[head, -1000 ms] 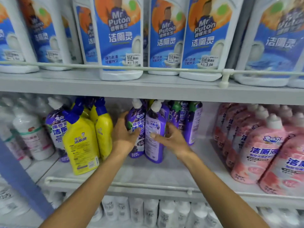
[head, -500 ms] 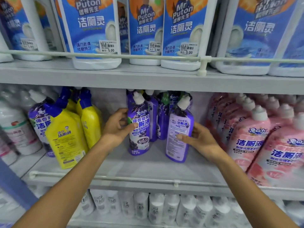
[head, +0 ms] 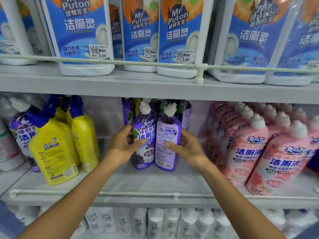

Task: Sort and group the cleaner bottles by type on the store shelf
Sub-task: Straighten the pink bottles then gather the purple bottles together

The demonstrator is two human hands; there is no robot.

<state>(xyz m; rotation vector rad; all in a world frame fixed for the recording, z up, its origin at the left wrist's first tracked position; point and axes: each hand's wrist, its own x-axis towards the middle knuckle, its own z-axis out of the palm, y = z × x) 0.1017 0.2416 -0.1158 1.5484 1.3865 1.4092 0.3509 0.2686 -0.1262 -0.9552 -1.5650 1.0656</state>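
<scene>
Two purple cleaner bottles with white caps stand side by side at the front of the middle shelf (head: pixel 155 185). My left hand (head: pixel 123 146) grips the left purple bottle (head: pixel 144 135), whose front label faces me. My right hand (head: pixel 186 146) grips the right purple bottle (head: pixel 168 133), turned with its back label toward me. The two bottles touch. More purple bottles (head: pixel 185 111) stand behind them. Yellow bottles with blue caps (head: pixel 55 149) stand to the left, with another purple bottle (head: pixel 20 133) behind the front yellow one. Pink bottles (head: pixel 250 149) fill the right.
Large white bottles with blue labels (head: pixel 82 35) line the upper shelf behind a rail (head: pixel 199 67). A low rail (head: pixel 175 195) runs along the middle shelf's front edge. White bottles (head: pixel 155 221) fill the shelf below. White bottles (head: pixel 6 152) stand at far left.
My right hand has slid its purple bottle leftward until it touches the bottle in my left hand. The view has shifted slightly, so the shelf sits lower and closer.
</scene>
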